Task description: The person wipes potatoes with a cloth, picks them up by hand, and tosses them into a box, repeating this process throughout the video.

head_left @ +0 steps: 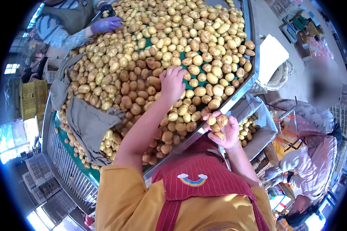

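Observation:
Potatoes [142, 82] are heaped over a green-surfaced table with a metal rim [235, 101]. One bare hand [172, 81], on the arm that comes from the left of the frame, is my left hand; it rests on the heap with fingers curled over a potato at its fingertips. Near the metal rim, my right hand [224, 133] is palm up with several small potatoes [217, 124] held in its fingers. Just right of it, below the rim, a lined box [261, 133] holds more potatoes.
A grey cloth [89, 125] lies on the heap at the left. At the upper left, another person's purple-gloved hand [106, 25] touches the potatoes. White sheets [272, 57] hang over a basket beyond the right rim. Another person [308, 165] is at the lower right.

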Demonstrator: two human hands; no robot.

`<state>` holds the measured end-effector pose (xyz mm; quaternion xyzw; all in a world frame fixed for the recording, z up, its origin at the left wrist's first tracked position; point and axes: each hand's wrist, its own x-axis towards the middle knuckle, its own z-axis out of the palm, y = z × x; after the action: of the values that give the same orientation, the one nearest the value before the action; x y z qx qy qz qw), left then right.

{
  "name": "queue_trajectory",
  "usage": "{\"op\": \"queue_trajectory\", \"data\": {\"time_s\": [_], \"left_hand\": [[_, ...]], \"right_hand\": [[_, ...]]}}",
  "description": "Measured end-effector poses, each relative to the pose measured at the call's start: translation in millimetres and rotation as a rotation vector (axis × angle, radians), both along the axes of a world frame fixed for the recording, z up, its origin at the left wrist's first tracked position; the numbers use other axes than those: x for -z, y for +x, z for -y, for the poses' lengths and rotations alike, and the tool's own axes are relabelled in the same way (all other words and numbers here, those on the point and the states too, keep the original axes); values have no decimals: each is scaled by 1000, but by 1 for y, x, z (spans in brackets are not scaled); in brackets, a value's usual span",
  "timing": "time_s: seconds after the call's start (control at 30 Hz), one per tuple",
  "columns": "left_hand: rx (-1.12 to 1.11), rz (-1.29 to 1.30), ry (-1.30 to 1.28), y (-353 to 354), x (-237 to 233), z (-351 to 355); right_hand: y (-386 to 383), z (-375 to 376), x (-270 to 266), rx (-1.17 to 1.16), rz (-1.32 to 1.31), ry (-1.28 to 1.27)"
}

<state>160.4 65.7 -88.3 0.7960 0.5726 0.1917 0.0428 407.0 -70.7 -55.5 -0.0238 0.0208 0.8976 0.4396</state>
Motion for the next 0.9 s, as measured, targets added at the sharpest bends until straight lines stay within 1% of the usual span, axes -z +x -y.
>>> {"op": "queue_trajectory", "data": {"time_s": [0.07,0.1,0.13,0.2,0.23,0.27,0.3,0.33,0.37,0.4,0.43,0.47,0.5,0.53,0.6,0.67,0.7,0.73,0.8,0.83,0.87,0.9], "left_hand": [[51,-178,-6,2,15,-20],[38,-214,-69,4,19,-30],[67,-230,-111,3,11,-38],[123,-196,-66,-4,11,-44],[97,-165,-136,-7,10,-44],[90,-122,-202,-8,11,-43],[109,23,-16,-11,17,-37],[75,104,-54,-17,20,-32],[42,15,-44,-16,3,-21],[72,129,-74,-24,2,-12],[48,160,-95,-31,3,-1],[-74,106,-243,-35,1,17],[-94,64,-339,-35,-13,26],[-113,97,-303,-39,-9,39],[-69,21,-305,-46,-11,58],[-36,71,-361,-40,-22,72],[-23,93,-392,-34,-30,79],[-20,242,-469,-27,-39,83],[-11,537,-621,-11,-56,94],[-55,599,-644,-3,-58,100],[15,574,-560,1,-55,102],[86,547,-479,4,-49,104]], "right_hand": [[-6,-9,0,25,6,22],[-7,-14,-5,25,50,-3],[-10,-19,-1,36,25,-20],[-12,-24,5,68,-17,-53],[-9,-21,8,61,-66,-129],[-7,-24,5,77,-80,-144],[-4,-24,4,109,-113,-155],[3,-22,-3,140,-89,-152],[10,-20,-8,177,-118,-147],[19,-16,-12,202,-155,-138],[31,-10,-12,260,-134,-119],[42,-5,-10,306,-119,-97],[56,0,-7,369,-82,-108],[67,5,-7,463,-52,-109],[97,20,-10,635,3,-263],[133,33,-14,830,64,-438],[154,41,-11,905,58,-472],[181,48,-3,979,50,-503],[257,65,41,1033,22,-388],[284,59,29,1132,98,-491],[305,53,17,1230,177,-598],[321,53,20,1292,219,-689]]}}
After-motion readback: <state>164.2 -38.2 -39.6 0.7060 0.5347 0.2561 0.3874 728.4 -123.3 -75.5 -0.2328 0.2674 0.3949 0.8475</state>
